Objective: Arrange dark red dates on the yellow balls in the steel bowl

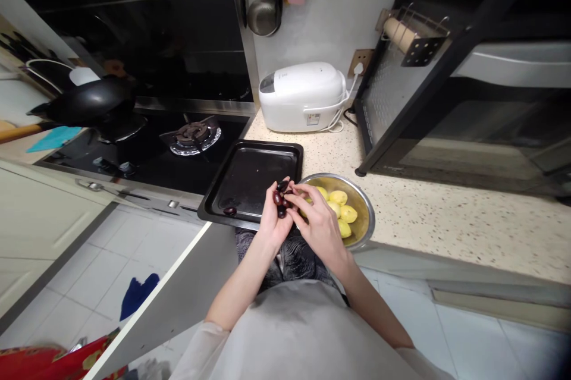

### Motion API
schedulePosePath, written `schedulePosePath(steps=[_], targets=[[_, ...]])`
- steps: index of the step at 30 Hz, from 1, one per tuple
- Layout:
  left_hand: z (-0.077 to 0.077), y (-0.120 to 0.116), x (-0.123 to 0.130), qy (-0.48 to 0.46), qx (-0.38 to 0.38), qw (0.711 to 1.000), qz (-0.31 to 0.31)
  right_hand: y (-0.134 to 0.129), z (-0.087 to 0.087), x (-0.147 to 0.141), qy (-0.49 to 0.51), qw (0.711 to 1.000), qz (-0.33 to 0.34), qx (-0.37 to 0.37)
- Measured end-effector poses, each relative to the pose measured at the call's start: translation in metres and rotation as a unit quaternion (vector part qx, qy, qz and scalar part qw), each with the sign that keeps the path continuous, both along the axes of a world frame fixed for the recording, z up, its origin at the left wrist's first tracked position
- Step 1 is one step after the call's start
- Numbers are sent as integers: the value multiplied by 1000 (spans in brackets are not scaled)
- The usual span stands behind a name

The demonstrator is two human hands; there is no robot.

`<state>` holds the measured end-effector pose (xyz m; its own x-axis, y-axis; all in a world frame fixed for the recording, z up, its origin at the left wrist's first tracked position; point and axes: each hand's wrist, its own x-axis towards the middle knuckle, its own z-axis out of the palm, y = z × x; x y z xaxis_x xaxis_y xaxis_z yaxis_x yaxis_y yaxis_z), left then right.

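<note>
Several dark grapes (277,198): gathered in my cupped palm, over the near right corner of the baking tray; oval, smooth-skinned, and too bunched for me to count.
Left hand (270,220): palm up, fingers curled into a shallow cup that holds the grapes.
Right hand (320,220): bent over the cup, thumb and fingertips drawn close together at the grapes; I cannot tell whether they pinch one.
Lone grape (230,211): in the tray, near its front left corner, well apart from my hands.
Baking tray (256,169): black, shallow, between the hob (147,160) and the bowl.
Metal bowl (369,213): on the counter (446,222), just beside my right hand, with yellow oval produce (348,213) inside.
Grape handling: I judge each one light, firm outside but soft within, slick if wet, and quick to roll or bruise.
Grape hold: best around the middle, between thumb and fingertip pads, pressing gently.
</note>
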<state>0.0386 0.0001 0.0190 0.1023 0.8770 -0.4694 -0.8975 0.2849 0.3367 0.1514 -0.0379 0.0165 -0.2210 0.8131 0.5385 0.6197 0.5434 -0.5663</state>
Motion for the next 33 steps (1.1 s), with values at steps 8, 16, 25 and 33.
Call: schedulePosePath(steps=[8, 16, 25, 33], targets=[[5, -6, 0, -15, -6, 1000, 8, -2, -2, 0, -41, 997, -3, 68], [3, -7, 1, -35, -7, 999, -1, -5, -4, -1, -3, 997, 25, 71], [1, -8, -12, -107, -12, 994, 12, 9, 1, 43, 130, 991, -29, -7], [-16, -21, -27, 28, 66, 997, -38, 30, -21, 88, 65, 984, -139, -91]])
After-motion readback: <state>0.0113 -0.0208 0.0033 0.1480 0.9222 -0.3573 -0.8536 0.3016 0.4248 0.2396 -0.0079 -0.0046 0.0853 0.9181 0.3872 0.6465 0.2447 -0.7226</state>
